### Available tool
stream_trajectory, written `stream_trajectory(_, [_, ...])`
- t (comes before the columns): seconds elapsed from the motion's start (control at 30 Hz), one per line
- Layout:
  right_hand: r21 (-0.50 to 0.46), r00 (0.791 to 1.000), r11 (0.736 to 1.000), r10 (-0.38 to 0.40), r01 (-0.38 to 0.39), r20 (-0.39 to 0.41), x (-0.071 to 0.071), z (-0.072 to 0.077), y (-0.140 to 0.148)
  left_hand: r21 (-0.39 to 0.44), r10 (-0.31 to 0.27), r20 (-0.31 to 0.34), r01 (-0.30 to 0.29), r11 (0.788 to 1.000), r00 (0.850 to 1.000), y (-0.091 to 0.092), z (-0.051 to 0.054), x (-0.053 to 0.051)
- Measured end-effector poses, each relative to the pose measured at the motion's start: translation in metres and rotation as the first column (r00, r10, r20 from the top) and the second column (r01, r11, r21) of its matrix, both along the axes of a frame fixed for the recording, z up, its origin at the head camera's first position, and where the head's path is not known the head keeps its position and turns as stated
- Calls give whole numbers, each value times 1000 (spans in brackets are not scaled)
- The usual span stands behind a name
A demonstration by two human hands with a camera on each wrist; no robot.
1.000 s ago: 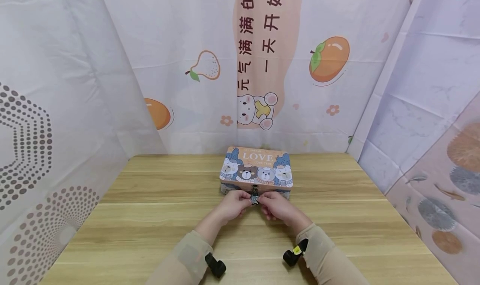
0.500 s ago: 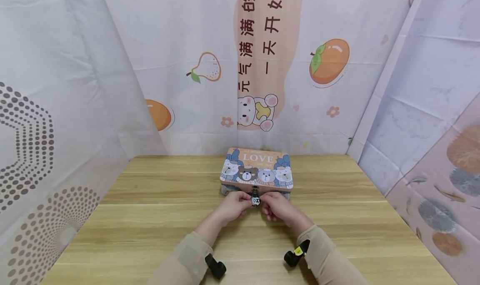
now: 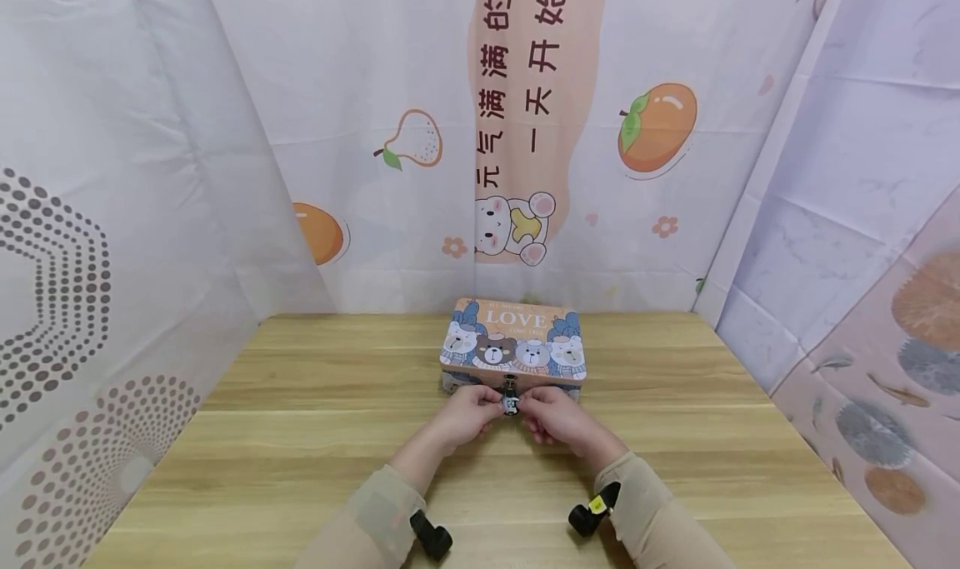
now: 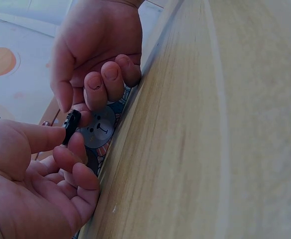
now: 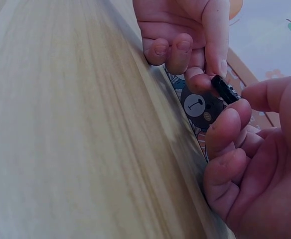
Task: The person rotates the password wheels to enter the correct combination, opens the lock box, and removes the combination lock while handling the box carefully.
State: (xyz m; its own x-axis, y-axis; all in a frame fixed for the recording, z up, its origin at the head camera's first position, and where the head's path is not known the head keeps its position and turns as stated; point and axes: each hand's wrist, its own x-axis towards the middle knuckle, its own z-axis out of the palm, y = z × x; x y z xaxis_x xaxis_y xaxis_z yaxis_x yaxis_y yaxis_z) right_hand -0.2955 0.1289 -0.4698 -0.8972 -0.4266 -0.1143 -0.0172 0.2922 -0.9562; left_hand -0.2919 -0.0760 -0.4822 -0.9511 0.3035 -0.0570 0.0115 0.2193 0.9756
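A tin box printed with bears and the word LOVE lies with its lid down near the back of the table. From the metal clasp on its front hangs a small black combination padlock. My left hand pinches the padlock between thumb and index finger. From the other side, the thumb and index finger of my right hand pinch it by its row of dials. The other fingers of both hands are loosely curled. The dial digits are too small to read.
The wooden table extends on both sides of the box and in front of it. A printed curtain hangs right behind the box. Black wrist cameras are strapped to both sleeves.
Both hands stay at the padlock with small finger movements. The padlock's face shows more between the fingertips than a second ago. The head view has tilted slightly upward.
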Motion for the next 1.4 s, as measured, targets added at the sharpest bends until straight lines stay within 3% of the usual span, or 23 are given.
stream_trajectory(0.57, [33, 1000, 999, 28, -27, -15, -3, -8, 0, 4, 2, 2, -2, 1000, 1000, 0, -2, 0])
stream_trajectory(1.4, [40, 1000, 999, 4, -4, -3, -5, -9, -1, 3, 2, 2, -2, 1000, 1000, 0, -2, -1])
